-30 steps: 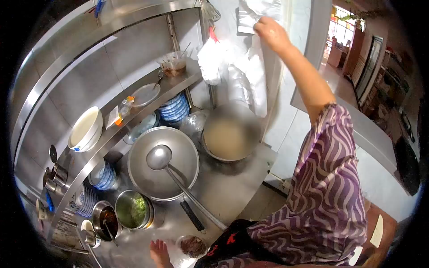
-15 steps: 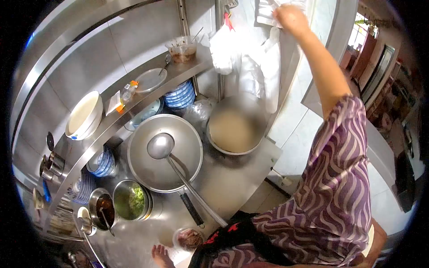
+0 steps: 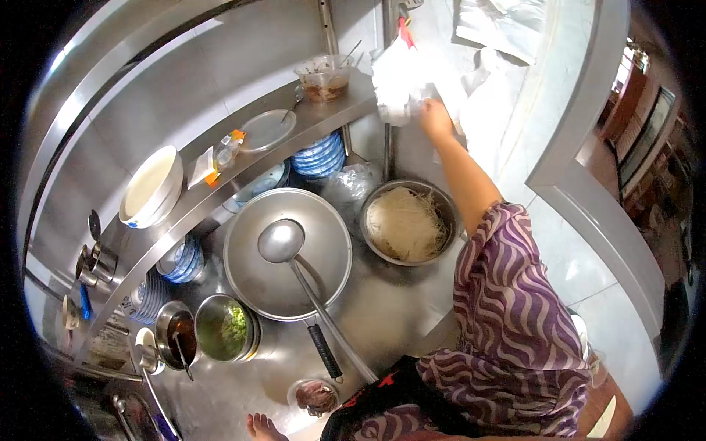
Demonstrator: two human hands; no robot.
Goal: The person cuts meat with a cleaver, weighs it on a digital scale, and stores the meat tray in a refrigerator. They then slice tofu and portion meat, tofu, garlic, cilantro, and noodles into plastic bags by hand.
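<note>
My right hand reaches up to the hanging plastic bags by the wall. Its fingers are closed on the edge of a thin clear plastic bag, partly washed out by glare. Below that arm is a metal bowl of pale thin noodles. My left hand shows at the bottom edge, fingers slightly apart with nothing in them. Close to it stands a small clear bowl of dark sliced meat.
A wok holds a long-handled ladle. Pots of chopped greens and dark sauce stand to the left. On the shelf are a white bowl, a lid and a plastic tub. Stacked blue bowls sit beneath.
My right hand has come down and left from the white sheets at the top to the hanging bags. The view has shifted a little. My left hand stays low, near the meat bowl.
</note>
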